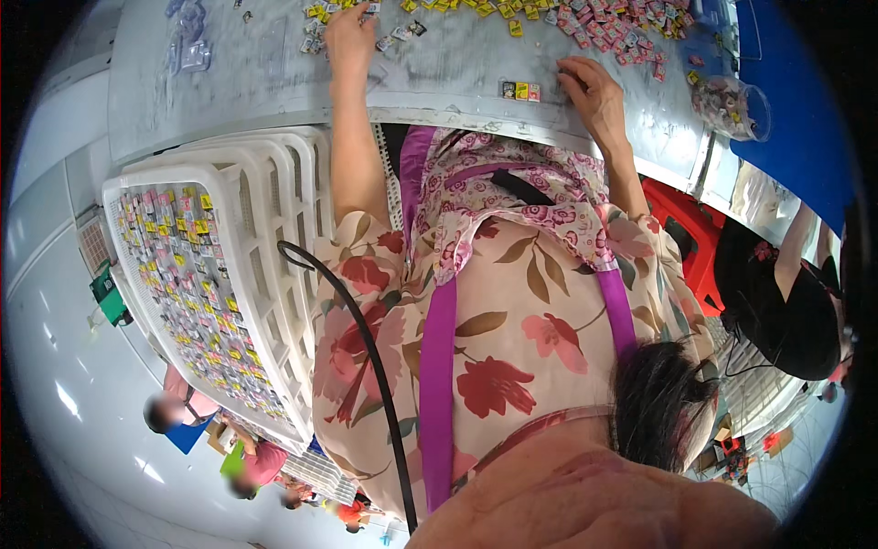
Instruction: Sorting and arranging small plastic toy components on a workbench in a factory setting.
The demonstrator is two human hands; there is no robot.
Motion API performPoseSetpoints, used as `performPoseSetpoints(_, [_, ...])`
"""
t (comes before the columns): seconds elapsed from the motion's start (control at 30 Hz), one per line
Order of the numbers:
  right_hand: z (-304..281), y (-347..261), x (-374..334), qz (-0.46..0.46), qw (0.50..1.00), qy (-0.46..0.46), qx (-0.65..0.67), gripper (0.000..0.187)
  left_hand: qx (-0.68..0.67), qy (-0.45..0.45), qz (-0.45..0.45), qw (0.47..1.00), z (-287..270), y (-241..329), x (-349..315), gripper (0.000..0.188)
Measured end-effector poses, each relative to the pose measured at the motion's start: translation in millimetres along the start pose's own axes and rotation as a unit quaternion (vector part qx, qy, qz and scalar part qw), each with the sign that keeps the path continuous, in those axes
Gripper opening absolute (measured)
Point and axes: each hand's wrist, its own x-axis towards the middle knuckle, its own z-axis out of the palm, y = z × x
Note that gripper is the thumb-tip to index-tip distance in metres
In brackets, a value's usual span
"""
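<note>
My left hand (351, 41) reaches to the far part of the grey worktop (439, 78), its fingers drawn together among small yellow and dark pieces (315, 26). What sits between those fingertips is too small to make out. Resting by the near edge, my right hand (594, 94) has bent, slightly parted fingers and nothing in them. Just left of it, a short row of small square pieces (521, 91), one black, one yellow and one pink, lies side by side. A heap of pink pieces (622, 32) spreads beyond my right hand, and more yellow pieces (515, 28) lie along the far edge.
At the right corner a clear plastic tub (732, 108) holds mixed pieces. Clear plastic packaging (190, 38) lies far left. White crates (261, 210) stand at my left, beside a tray (187, 293) full of pieces. A red stool (681, 238) and another person (777, 293) are at right.
</note>
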Motion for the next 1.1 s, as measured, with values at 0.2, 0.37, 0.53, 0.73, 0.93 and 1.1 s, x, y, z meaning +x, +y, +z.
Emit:
performPoseSetpoints(0.2, [-2.5, -4.2, -2.4, 0.002, 1.0, 0.003, -0.006, 0.023, -0.126, -0.049, -0.051, 0.989, -4.3, 53.3, -22.5, 0.023])
performPoseSetpoints(0.37, [-5.2, -1.6, -4.6, 0.013, 1.0, -0.006, -0.004, 0.022, -0.156, -0.046, -0.048, 0.985, -12.5, 86.5, -31.8, 0.025])
performPoseSetpoints(0.53, [-4.4, -4.0, -1.6, 0.006, 1.0, -0.002, 0.0, 0.022, -0.087, -0.039, -0.007, 0.995, -13.3, 91.8, -28.5, 0.027])
performPoseSetpoints(0.73, [-4.0, -3.2, 3.1, -0.02, 1.0, 0.0, 0.002, 0.021, -0.134, -0.085, 0.062, 0.985, -8.3, 109.9, -30.0, 0.026])
performPoseSetpoints(0.93, [20.6, 6.1, 17.1, -0.04, 0.999, -0.024, 0.002, 0.024, -0.242, -0.155, -0.006, 0.958, -9.2, 132.0, -58.5, 0.028])
performPoseSetpoints(1.1, [11.4, -37.3, 67.1, -0.057, 0.997, -0.043, 0.013, 0.023, -0.131, -0.087, -0.06, 0.986, -44.8, 104.0, -41.1, 0.032])
